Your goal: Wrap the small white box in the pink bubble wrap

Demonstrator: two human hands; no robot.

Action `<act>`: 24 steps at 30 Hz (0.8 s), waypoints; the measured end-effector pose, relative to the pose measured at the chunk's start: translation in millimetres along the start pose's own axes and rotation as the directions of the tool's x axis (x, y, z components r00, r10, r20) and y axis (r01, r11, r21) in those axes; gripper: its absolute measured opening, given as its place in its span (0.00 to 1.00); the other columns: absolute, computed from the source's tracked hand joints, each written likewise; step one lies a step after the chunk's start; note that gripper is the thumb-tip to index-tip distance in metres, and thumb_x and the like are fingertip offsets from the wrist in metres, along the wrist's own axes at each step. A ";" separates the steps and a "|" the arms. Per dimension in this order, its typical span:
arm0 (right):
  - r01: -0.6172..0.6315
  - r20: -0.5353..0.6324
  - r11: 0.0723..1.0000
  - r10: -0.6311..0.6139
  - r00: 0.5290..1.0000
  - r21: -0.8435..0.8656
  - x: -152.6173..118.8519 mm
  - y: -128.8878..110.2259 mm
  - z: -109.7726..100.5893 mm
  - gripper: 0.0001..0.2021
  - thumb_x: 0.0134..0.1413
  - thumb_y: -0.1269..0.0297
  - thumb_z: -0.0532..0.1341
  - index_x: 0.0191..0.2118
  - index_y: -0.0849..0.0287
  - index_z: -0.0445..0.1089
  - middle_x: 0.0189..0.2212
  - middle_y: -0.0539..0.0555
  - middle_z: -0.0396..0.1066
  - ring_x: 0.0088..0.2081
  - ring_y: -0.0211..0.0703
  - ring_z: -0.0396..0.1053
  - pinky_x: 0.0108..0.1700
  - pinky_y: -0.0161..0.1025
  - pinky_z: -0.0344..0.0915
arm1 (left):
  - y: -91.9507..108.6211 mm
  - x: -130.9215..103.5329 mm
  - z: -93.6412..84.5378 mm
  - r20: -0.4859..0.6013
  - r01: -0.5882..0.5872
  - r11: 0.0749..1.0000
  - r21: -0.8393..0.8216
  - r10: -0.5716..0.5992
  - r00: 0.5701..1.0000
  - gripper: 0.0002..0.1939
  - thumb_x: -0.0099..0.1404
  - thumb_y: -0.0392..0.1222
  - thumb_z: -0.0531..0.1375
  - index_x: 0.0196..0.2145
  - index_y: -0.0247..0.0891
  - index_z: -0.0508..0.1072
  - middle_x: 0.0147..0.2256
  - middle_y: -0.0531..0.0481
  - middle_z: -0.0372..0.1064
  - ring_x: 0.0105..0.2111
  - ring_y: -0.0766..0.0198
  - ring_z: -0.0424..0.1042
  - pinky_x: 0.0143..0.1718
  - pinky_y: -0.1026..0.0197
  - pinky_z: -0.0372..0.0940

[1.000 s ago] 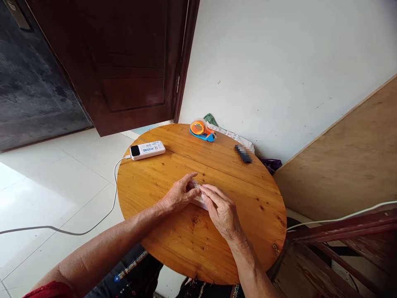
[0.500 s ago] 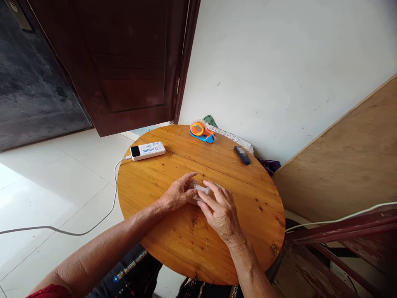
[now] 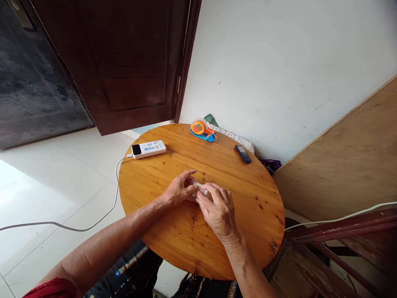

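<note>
A small clear, whitish plastic item (image 3: 201, 190) is held between both hands just above the middle of the round wooden table (image 3: 173, 223). My left hand (image 3: 180, 188) grips its left side, with the thumb on top and the index finger stretched out. The fingers of my right hand (image 3: 218, 205) are pinched on its right side. Fingers cover much of the item, so its full shape cannot be made out.
A white device (image 3: 149, 149) with a cable lies at the table's back left. An orange and blue tape dispenser (image 3: 203, 130) stands at the back edge. A dark blurred object (image 3: 243, 154) lies at the back right. Beyond are a wall (image 3: 263, 74) and a brown door (image 3: 133, 91).
My right hand has shifted slightly left, and its fingers have closed in on the plastic item. My left hand has barely moved.
</note>
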State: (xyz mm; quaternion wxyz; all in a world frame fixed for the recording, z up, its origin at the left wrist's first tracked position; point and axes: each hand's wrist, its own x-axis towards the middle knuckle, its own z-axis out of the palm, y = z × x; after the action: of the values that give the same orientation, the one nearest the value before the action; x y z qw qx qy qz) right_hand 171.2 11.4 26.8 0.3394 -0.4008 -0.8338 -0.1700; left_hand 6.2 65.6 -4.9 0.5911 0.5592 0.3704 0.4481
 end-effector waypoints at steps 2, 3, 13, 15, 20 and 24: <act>-0.015 -0.005 1.000 0.015 1.000 0.025 -0.3 -0.6 0.3 0.04 0.59 0.71 0.62 0.36 0.56 0.74 0.42 0.58 0.74 0.47 0.50 0.69 0.49 0.46 0.62 | -0.6 -0.2 1.5 -0.004 -0.004 1.000 0.014 0.004 1.000 0.34 0.58 0.44 0.67 0.59 0.34 0.63 0.39 0.49 0.67 0.32 0.69 0.67 0.35 0.64 0.65; -0.031 -0.005 0.998 0.031 1.000 0.053 -0.9 0.4 0.2 0.04 0.59 0.71 0.62 0.34 0.56 0.73 0.41 0.57 0.74 0.48 0.50 0.69 0.49 0.47 0.62 | -1.1 -0.3 2.3 -0.006 -0.012 0.999 0.032 0.013 1.000 0.33 0.58 0.42 0.66 0.59 0.34 0.63 0.39 0.49 0.67 0.31 0.69 0.67 0.34 0.65 0.64; -0.338 0.201 0.889 0.287 0.937 0.307 -15.0 29.5 0.9 0.30 0.55 0.61 0.64 0.63 0.54 0.58 0.54 0.61 0.70 0.55 0.55 0.68 0.56 0.54 0.66 | 0.7 -3.1 4.1 -0.039 -0.049 0.949 0.313 0.064 0.997 0.31 0.59 0.37 0.62 0.60 0.37 0.65 0.37 0.51 0.67 0.29 0.69 0.63 0.33 0.65 0.63; -0.343 0.198 0.887 0.293 0.936 0.309 -15.0 29.1 1.3 0.24 0.55 0.62 0.64 0.57 0.54 0.64 0.48 0.58 0.73 0.49 0.53 0.72 0.53 0.52 0.68 | 1.7 -3.6 4.1 -0.052 -0.052 0.942 0.331 0.073 0.996 0.30 0.59 0.38 0.62 0.60 0.38 0.65 0.38 0.50 0.67 0.30 0.68 0.64 0.34 0.64 0.63; -0.358 0.216 0.874 0.299 0.929 0.329 -11.2 27.5 0.8 0.16 0.54 0.63 0.65 0.48 0.54 0.68 0.44 0.58 0.74 0.45 0.52 0.73 0.49 0.49 0.69 | 3.0 -2.5 5.3 -0.051 -0.074 0.930 0.359 0.098 0.994 0.29 0.59 0.36 0.62 0.59 0.37 0.67 0.41 0.48 0.68 0.35 0.65 0.67 0.41 0.61 0.65; -0.350 0.206 0.871 0.294 0.933 0.345 -10.7 27.1 1.9 0.14 0.53 0.63 0.65 0.46 0.54 0.68 0.43 0.57 0.74 0.44 0.51 0.72 0.48 0.48 0.70 | 2.1 -1.8 6.0 -0.055 -0.062 0.937 0.344 0.087 0.995 0.28 0.60 0.36 0.61 0.59 0.36 0.67 0.41 0.48 0.69 0.34 0.65 0.67 0.41 0.60 0.66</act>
State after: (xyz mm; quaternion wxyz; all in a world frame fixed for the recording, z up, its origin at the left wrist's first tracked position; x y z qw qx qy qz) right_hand 196.4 23.3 18.3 0.3709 -0.4732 -0.7948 0.0820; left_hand 11.0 61.9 -2.3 0.4543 0.6511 0.4415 0.4181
